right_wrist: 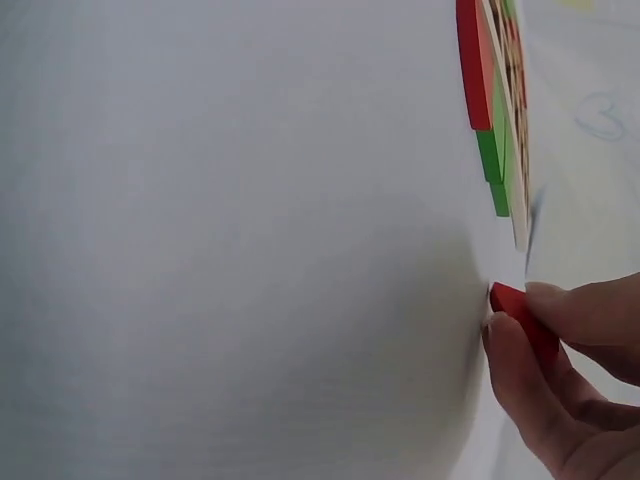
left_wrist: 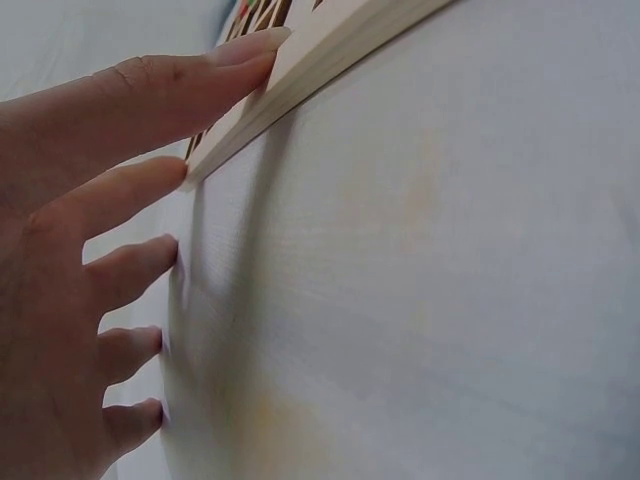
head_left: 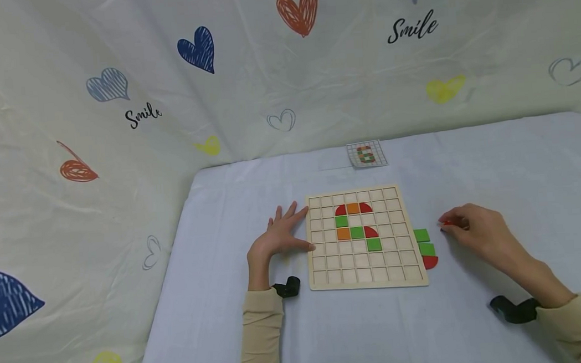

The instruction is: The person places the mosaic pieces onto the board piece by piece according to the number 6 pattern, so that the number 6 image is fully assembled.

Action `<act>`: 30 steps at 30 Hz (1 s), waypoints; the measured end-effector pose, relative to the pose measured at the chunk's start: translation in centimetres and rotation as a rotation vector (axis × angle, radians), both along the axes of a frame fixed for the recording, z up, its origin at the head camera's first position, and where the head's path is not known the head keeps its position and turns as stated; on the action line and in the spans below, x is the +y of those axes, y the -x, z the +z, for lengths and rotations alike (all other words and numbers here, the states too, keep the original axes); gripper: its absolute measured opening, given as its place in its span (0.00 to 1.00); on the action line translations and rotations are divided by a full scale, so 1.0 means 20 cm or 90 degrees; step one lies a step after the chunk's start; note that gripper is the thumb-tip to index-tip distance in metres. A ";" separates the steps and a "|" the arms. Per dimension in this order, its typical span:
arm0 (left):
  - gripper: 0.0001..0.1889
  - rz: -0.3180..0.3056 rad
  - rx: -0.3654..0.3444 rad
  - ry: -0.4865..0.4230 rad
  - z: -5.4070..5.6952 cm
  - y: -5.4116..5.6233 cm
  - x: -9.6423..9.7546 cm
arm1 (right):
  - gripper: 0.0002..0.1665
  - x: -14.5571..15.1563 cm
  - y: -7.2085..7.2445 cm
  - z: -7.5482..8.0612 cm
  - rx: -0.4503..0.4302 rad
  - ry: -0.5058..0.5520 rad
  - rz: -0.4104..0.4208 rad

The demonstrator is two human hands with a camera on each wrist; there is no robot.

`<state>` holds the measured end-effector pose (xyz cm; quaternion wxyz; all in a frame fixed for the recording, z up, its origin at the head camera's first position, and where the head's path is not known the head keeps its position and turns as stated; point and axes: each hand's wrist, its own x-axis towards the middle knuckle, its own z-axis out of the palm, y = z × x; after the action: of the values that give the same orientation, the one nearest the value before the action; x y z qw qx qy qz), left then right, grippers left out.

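A wooden grid board (head_left: 326, 279) lies on the table, with red, orange and green tiles set in its upper middle squares. My left hand (head_left: 280, 235) is spread at the board's left side, thumb and index fingertip touching its edge. In the left wrist view the thumb (left_wrist: 230, 70) lies over the rim. To the right of the board, my right hand (head_left: 483, 236) pinches a red tile (right_wrist: 528, 322) between thumb and fingers, close over the tabletop. Two green tiles (head_left: 426, 249) and a red quarter-round tile (head_left: 430, 262) lie along the board's right edge.
A small card (head_left: 367, 154) with a printed grid pattern of colored shapes lies behind the board, near the far table edge. White cloth covers the table (head_left: 510, 173). Behind it hangs a curtain (head_left: 244, 79) printed with hearts. Black wrist devices (head_left: 515, 309) sit at both sleeves.
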<state>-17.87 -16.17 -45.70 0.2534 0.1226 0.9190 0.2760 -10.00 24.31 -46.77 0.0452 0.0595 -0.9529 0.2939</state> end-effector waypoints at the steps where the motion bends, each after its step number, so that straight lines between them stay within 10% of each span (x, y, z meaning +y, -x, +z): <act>1: 0.52 0.001 0.000 -0.002 0.00 0.00 0.00 | 0.09 0.00 0.00 0.00 0.003 -0.001 0.003; 15: 0.52 0.000 0.004 -0.004 0.00 -0.01 -0.01 | 0.12 -0.05 0.00 0.03 0.049 0.018 0.047; 30: 0.52 0.002 -0.003 -0.001 0.00 0.00 0.00 | 0.09 -0.11 0.00 0.07 -0.069 0.080 0.142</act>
<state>-17.85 -16.18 -45.63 0.2549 0.1209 0.9183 0.2775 -10.06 22.11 -45.30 -0.0353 0.1462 -0.9211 0.3590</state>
